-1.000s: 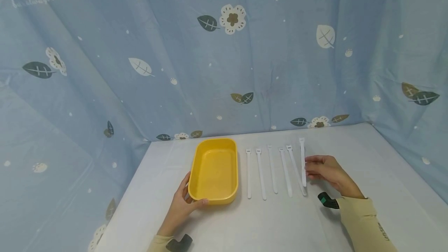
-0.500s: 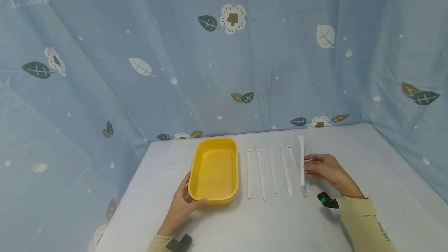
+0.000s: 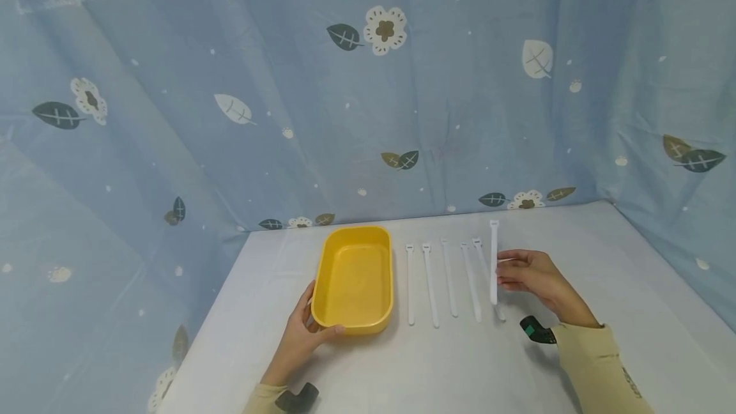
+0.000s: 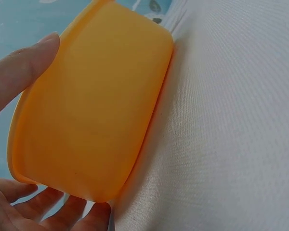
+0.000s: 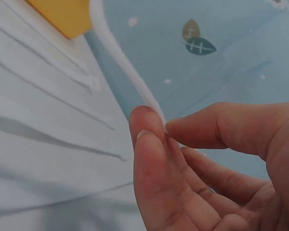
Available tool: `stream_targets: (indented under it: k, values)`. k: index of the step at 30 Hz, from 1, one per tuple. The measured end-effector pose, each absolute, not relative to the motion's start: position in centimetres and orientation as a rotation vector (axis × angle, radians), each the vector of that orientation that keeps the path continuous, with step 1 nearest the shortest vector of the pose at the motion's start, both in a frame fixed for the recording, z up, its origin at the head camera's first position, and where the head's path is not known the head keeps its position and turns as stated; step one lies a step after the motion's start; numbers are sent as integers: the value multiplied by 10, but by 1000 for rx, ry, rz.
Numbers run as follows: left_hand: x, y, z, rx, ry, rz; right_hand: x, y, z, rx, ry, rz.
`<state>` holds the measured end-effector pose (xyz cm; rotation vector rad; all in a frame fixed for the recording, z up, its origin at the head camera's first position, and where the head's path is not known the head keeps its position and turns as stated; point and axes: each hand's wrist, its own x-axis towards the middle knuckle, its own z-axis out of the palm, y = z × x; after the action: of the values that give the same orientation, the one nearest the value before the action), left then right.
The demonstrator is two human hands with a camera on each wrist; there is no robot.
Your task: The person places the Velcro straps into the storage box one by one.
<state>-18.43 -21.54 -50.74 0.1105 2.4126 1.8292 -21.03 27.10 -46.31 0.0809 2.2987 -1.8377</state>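
Note:
My right hand point(image 3: 535, 276) pinches a white strap-like cable tie point(image 3: 494, 260) between thumb and fingertips at the right end of a row. Its slotted head points away from me, and it overlaps the rightmost tie of the row in the head view. Up close in the right wrist view, the held cable tie point(image 5: 127, 72) looks soft and fuzzy, bending slightly. My left hand point(image 3: 299, 344) grips a yellow plastic box point(image 3: 354, 280) at its near left corner. In the left wrist view, the thumb point(image 4: 36, 57) lies at the box's rim with fingers along the other side.
Several white cable ties lie side by side right of the box, including one at the left end point(image 3: 411, 286) and another in the middle point(image 3: 450, 280). A white cloth covers the table point(image 3: 437, 369). Blue patterned curtain point(image 3: 322, 82) hangs behind and at both sides.
My right hand has shifted slightly left and away from me with the cable tie, which now overlaps the rightmost lying tie more. The left hand keeps its hold on the box.

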Motion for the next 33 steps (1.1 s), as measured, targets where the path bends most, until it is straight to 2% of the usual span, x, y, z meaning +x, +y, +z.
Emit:
stream_targets:
  k: [33]
  values:
    - [-184,-218,-509,190,2375,1903,-208,213,-424,-111,2288,-1877]
